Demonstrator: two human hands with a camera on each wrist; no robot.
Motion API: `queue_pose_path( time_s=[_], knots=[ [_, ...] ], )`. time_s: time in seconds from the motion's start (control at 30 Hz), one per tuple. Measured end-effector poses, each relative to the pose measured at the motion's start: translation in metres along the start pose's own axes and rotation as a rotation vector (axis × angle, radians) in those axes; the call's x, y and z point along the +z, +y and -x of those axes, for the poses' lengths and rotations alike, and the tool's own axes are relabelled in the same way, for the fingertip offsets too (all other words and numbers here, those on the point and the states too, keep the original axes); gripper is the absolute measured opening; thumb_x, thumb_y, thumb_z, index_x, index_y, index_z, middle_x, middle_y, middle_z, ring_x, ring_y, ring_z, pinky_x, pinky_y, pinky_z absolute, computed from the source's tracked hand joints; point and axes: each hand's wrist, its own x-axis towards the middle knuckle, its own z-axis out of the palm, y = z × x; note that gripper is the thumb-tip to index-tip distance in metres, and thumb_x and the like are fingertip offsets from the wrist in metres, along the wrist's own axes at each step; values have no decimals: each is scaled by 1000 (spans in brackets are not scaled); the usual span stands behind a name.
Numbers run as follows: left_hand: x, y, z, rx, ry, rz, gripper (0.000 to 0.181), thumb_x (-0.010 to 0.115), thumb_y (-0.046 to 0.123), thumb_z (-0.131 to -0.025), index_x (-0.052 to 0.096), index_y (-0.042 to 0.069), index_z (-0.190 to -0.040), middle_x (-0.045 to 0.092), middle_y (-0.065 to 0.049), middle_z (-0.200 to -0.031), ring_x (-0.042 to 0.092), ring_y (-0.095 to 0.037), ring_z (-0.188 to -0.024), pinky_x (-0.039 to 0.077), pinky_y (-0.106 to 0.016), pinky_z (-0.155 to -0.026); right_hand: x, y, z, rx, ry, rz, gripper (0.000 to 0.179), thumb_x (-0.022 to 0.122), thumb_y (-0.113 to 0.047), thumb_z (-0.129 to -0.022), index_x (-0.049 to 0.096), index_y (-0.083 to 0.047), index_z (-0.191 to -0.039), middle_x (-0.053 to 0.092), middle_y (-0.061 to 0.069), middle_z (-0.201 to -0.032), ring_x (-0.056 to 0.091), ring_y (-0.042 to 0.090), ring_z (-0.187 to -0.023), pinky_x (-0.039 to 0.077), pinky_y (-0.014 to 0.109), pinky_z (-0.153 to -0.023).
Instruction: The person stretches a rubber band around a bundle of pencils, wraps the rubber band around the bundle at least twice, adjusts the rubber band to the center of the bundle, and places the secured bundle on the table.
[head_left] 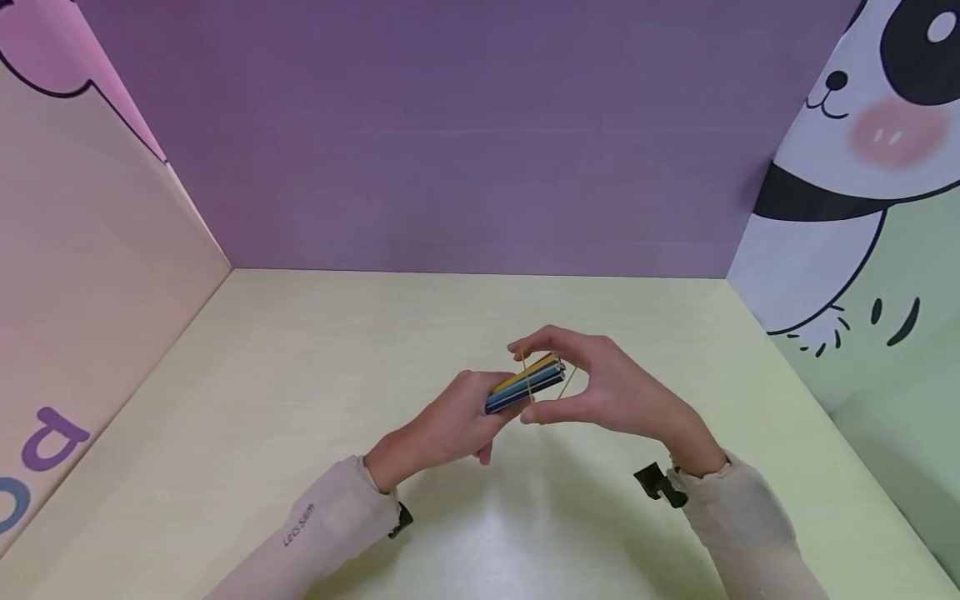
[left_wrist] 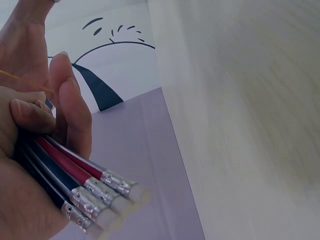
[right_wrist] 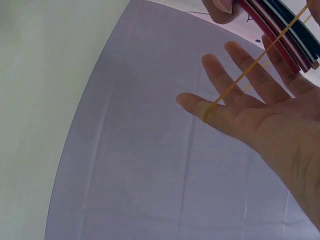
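In the head view my left hand (head_left: 461, 421) grips a bundle of pencils (head_left: 546, 377), held tilted above the table. The left wrist view shows their white eraser ends with silver ferrules (left_wrist: 92, 205); the bodies are red, dark blue and silver striped. My right hand (head_left: 603, 379) is spread around the other end of the bundle, thumb below and fingers above. A thin yellow rubber band (right_wrist: 250, 69) is looped over the right thumb and stretched up past the pencils toward the fingers. Its upper end is cut off in the right wrist view.
A pale wooden tabletop (head_left: 300, 358) lies under both hands. A purple panel (head_left: 450, 167) stands at the back, with a pink panel (head_left: 90, 250) at left and a green panel with a panda picture (head_left: 885, 358) at right.
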Motion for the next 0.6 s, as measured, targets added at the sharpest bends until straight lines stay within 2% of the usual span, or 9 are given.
queue_pose_path(
  time_s=[0.2,0.37,0.47,0.6],
  knots=[
    [4,5,1,7,-53,75,13,55,5,-100,63,3,-111,60,-6,-79,62,-22,-42,52,-31,-44,6,-1,-1,-7,-45,-64,44,83,-31,-83,63,-35,-122,63,-15,-127,57,9,-120,45,46,-99],
    [4,9,3,20,-63,90,16,55,4,-100,65,2,-113,63,-4,-85,62,-21,-43,52,-31,-45,9,-1,-2,-14,-73,-146,43,82,-25,-84,64,-30,-122,63,-11,-129,56,11,-121,49,48,-94],
    [2,11,5,13,-71,102,15,54,4,-100,64,1,-112,62,-5,-81,62,-22,-43,51,-30,-45,10,-1,-3,-22,-87,-213,39,81,-20,-85,65,-27,-121,64,-7,-130,55,14,-123,50,51,-91],
    [-1,13,7,-4,-72,128,12,56,6,-101,63,0,-109,59,-8,-69,62,-29,-44,50,-30,-46,12,0,-6,-31,-103,-289,34,78,-14,-88,65,-20,-118,65,-2,-128,55,16,-127,48,52,-96]
  ],
)
